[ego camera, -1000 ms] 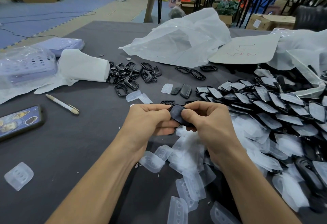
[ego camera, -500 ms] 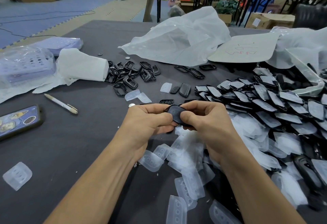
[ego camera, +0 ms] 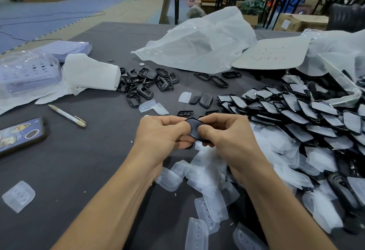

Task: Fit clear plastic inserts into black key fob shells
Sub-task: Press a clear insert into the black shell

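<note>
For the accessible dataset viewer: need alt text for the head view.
Over a dark grey table, the left hand and right hand both grip one black oval plastic key fob shell. Loose clear plastic inserts lie on the table under the wrists; overlapping black shells cover its right side.

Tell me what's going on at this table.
A person is assembling key fobs. The left hand and the right hand both grip one black shell above the table, thumbs on its face. Whether its insert is seated cannot be seen. Loose clear inserts lie heaped below the hands, fitted shells fan out at the right, and black frames sit farther back.
</note>
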### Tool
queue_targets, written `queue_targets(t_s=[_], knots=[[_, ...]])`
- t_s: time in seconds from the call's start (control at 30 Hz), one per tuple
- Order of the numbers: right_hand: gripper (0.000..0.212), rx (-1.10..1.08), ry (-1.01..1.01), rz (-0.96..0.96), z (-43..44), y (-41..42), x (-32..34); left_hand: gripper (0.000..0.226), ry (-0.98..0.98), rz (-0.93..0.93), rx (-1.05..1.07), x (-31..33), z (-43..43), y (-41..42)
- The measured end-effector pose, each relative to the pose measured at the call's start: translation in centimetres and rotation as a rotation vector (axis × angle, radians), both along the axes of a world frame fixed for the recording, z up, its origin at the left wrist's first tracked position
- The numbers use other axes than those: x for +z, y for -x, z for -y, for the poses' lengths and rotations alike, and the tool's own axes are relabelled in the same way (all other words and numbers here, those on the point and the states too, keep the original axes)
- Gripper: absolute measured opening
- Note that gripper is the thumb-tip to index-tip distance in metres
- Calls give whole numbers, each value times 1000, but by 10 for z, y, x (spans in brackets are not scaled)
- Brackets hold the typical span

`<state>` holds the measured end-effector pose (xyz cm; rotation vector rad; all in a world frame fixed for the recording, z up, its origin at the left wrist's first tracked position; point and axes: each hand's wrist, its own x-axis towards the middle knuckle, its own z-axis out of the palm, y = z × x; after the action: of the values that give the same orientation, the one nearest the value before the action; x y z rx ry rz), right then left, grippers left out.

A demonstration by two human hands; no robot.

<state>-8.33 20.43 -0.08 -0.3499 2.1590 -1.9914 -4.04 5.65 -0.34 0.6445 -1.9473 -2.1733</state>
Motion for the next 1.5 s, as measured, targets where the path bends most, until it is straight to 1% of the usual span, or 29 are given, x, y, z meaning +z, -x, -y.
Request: queue_targets(t_s=[0.17,0.27,0.43,0.5,0.57,0.6,0.67,0.77,0.87,0.93,1.0,1.03,1.07,1.13,1.2,1.27,1.33,1.4,1.47,1.5], knots=[[14,-16,13,21,1,0,-1,14,-12,-13,50,1,-1,-1],[18,-36,11,39,1,1,0,13,-3,-37,88,1,-3,-1],[31,-51,76,67,1,1,2,13,8,-73,119,1,-5,0],[29,-91,31,-2,3,0,-1,13,32,-78,110,0,-5,-1],[20,-119,-71,-122,4,-3,-5,20,61,-81,69,0,-6,-3],[20,-125,-114,-168,5,-3,-6,24,68,-84,37,1,-7,-4],[24,-116,-131,-188,4,-2,-7,34,62,-89,12,3,-8,-4],[27,-28,-46,-112,1,2,-5,37,47,-83,36,4,-7,-3],[33,17,50,-12,-1,2,-3,32,34,-70,62,4,-5,-2],[25,-14,64,3,0,2,-4,23,22,-69,77,4,-5,-2],[12,-34,-9,-74,1,0,-7,17,22,-68,75,3,-5,-2],[10,-39,-53,-116,1,-1,-8,15,17,-68,74,3,-5,-2],[11,-40,-75,-140,2,-1,-8,14,7,-71,75,3,-5,-2],[20,-12,-15,-110,0,0,-7,15,-26,-82,77,3,-5,-2],[27,40,83,-16,-4,3,-4,18,-51,-90,74,4,-5,-1],[35,89,140,96,-8,6,-2,17,-46,-90,72,3,-4,-1],[43,115,163,186,-12,7,-1,15,-24,-86,71,1,-4,0],[44,124,171,227,-14,8,-2,15,-15,-82,72,-1,-4,0],[37,103,159,182,-14,7,-1,14,-21,-82,86,-4,-5,1],[33,72,95,88,-13,6,-1,13,-29,-80,97,-4,-6,1]])
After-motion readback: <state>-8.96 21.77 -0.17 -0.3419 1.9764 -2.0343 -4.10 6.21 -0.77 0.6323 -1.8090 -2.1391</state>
